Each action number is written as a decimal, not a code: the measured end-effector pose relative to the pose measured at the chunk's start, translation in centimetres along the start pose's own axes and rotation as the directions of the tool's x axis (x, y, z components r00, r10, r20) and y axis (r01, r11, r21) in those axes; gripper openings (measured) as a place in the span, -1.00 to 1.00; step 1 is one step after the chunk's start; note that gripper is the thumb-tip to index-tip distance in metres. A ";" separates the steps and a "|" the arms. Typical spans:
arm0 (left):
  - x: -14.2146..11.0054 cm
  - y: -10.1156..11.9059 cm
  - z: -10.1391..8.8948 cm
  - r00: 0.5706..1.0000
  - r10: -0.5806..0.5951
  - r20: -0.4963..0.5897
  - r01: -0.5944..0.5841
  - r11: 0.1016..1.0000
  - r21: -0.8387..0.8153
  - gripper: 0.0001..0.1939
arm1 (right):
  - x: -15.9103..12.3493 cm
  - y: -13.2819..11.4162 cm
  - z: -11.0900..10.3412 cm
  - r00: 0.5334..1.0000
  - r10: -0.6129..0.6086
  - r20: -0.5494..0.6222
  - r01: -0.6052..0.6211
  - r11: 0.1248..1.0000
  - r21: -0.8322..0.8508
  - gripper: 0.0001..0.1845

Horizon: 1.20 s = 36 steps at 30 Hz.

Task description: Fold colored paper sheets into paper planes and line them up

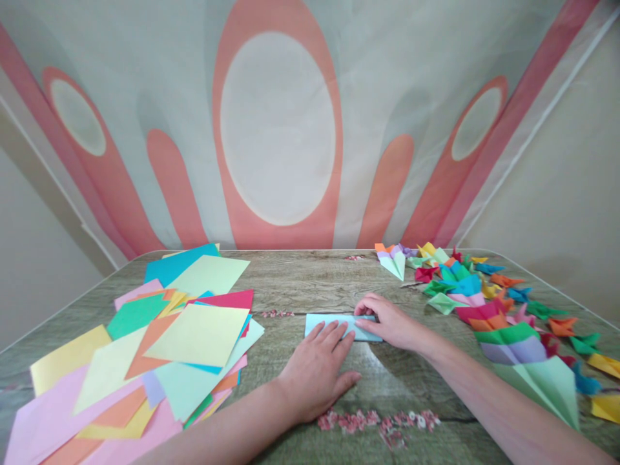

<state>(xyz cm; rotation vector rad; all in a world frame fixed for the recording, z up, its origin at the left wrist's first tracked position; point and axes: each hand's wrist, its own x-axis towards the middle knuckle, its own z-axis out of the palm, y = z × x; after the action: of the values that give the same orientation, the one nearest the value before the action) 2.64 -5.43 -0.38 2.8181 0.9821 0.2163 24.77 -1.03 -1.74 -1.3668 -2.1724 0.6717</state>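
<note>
A light blue sheet of paper (317, 319), folded into a long narrow rectangle, lies flat on the table in front of me. My left hand (317, 365) rests on its near edge with the fingers stretched out and the thumb apart. At the paper's right end, my right hand (387, 320) has its fingers curled, with thumb and fingertips on the paper's upper right part. Part of the paper is hidden under both hands.
Loose coloured paper sheets (198, 336) lie in a spread pile on the left. Folded paper planes (537, 381) and several small folded paper figures (542, 310) cover the right side. The wood-patterned table (300, 278) carries pink flower prints and meets a patterned cloth (276, 129) behind.
</note>
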 end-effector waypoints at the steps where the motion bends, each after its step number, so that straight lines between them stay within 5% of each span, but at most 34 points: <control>1: 0.0 0.0 0.0 1.000 0.000 0.005 0.000 1.000 -0.004 -0.41 | 0.0 0.0 0.0 1.000 -0.003 0.006 0.003 1.000 0.005 -0.90; 23: 0.1 -0.3 -0.1 1.000 -0.009 0.017 0.009 1.000 0.013 -0.42 | 0.0 0.9 -0.9 0.996 -0.002 0.088 -0.009 0.993 0.121 -0.75; 32: 0.5 -2.1 -0.4 0.999 -0.030 0.015 0.029 0.999 0.025 -0.44 | 0.5 1.8 -0.4 0.976 -0.011 -0.217 0.017 1.000 0.025 -0.78; 36: 0.6 -2.5 -0.5 0.999 -0.050 0.017 0.050 0.998 0.025 -0.45 | 0.5 1.5 0.0 0.962 -0.094 -0.255 0.085 0.995 -0.047 -0.71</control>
<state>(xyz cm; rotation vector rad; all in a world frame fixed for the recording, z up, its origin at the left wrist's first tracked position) 1.54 -3.10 -0.35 2.8088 1.0574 0.1749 25.65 0.01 -2.62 -1.2866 -2.0326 0.3984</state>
